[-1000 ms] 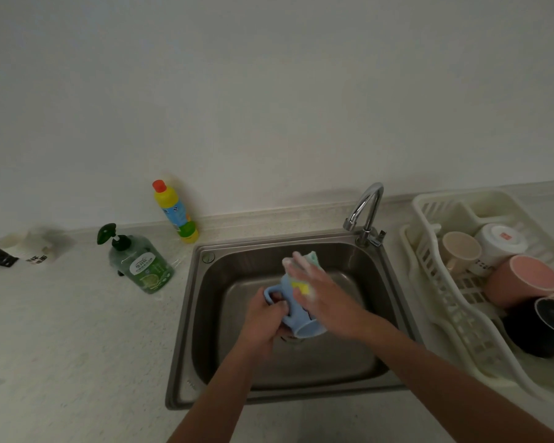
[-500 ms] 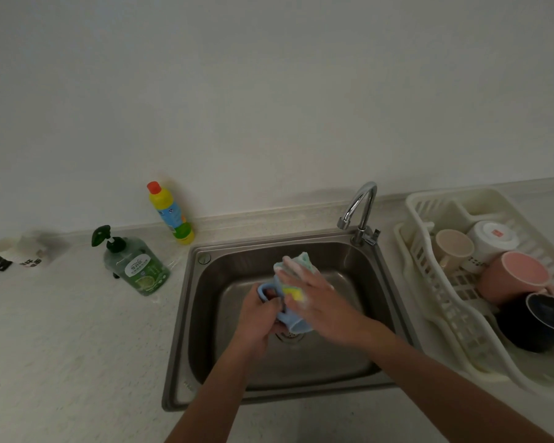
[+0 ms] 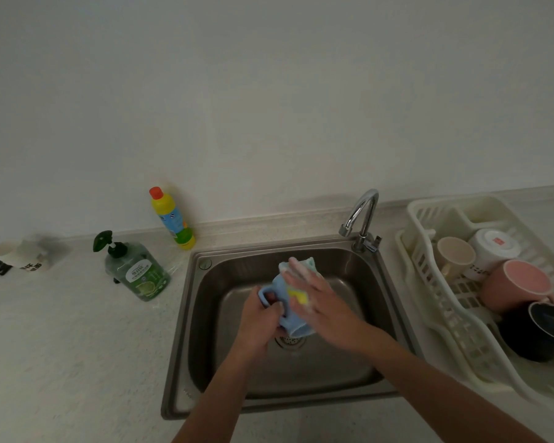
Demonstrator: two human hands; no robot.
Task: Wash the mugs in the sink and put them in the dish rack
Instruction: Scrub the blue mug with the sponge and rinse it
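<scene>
Steel sink [image 3: 205,314], blue mug [image 3: 296,326] held sideways, handle leftward, left hand [image 3: 259,324]

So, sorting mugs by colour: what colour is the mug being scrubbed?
Light blue mug, clearest in the head view.

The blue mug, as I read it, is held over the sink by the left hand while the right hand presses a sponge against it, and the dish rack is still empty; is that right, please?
Not quite: the dish rack already holds four mugs, as the head view shows. The rest stands: the left hand grips the blue mug over the sink while the right hand presses a sponge against it.
</scene>
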